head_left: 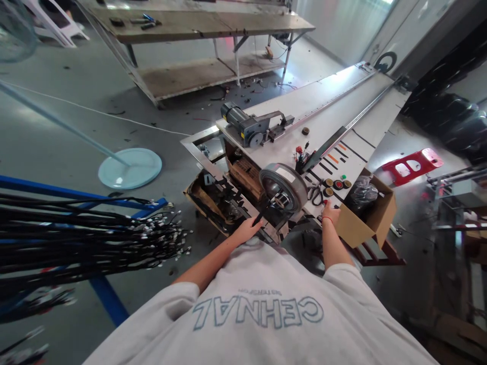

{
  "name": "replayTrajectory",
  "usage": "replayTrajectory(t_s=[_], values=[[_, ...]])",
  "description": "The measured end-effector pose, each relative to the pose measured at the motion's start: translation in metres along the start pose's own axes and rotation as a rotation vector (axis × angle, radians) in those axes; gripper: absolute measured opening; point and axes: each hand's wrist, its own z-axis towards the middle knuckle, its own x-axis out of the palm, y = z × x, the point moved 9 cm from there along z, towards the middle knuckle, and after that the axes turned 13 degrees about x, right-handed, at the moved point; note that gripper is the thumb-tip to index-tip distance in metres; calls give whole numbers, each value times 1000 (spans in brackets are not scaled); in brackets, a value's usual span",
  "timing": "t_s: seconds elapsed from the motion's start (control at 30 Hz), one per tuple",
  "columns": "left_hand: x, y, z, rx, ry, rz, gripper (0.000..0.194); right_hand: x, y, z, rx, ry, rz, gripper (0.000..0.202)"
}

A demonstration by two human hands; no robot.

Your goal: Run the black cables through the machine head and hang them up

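Observation:
My left hand is closed around the lower end of a black, rod-like piece, which runs up toward a large grey wheel at the near end of the long white worktable. My right hand is closed at the table's near right edge, with a small red bit showing at the fingertips; what it holds is too small to make out. Close to it lie black-handled scissors and several tape rolls. Short black and orange strips are stuck on the tabletop.
A motor unit stands on the table's left side. An open cardboard box holding grey plastic is at my right, a red stool beyond. Bundled black cables hang over a blue rack at left, near a round pale base.

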Motion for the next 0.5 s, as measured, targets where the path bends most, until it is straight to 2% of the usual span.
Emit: replayTrajectory(t_s=[0.5], values=[[3,9,0,-29,41,-1,40,0,-3,-1,11,-7,2,67]])
